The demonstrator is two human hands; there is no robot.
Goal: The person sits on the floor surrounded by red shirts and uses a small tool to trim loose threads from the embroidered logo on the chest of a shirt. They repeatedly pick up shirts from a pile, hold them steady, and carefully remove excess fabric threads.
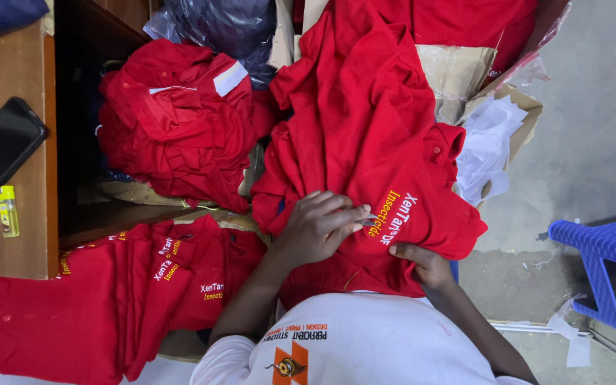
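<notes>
A red polo shirt [372,142] lay draped over the person's lap, its long axis running away from the body toward the cardboard box [507,107] beyond, collar and buttoned placket turned to the right. The embroidered chest lettering sat at the near end, just above the lap. The left hand [319,228] pressed on the cloth beside that lettering, fingers curled and pinched around a small metal tool [369,219], too small to identify. The right hand [429,264] was closed on the shirt's near edge, gripping a fold of the fabric from below.

To the left, a stack of folded red shirts [108,299] lay spread flat, and a crumpled heap of more red shirts [180,128] filled the space behind it, crowding the worked shirt's left side. A wooden table [16,228] stood at far left, with a black phone [1,148] and a yellow lighter [8,211] near its right edge. White paper [490,146] spilled from the box, and a blue plastic stool [607,264] stood at right on the grey concrete floor [593,128]. The shirts looked soft, matte knit.
</notes>
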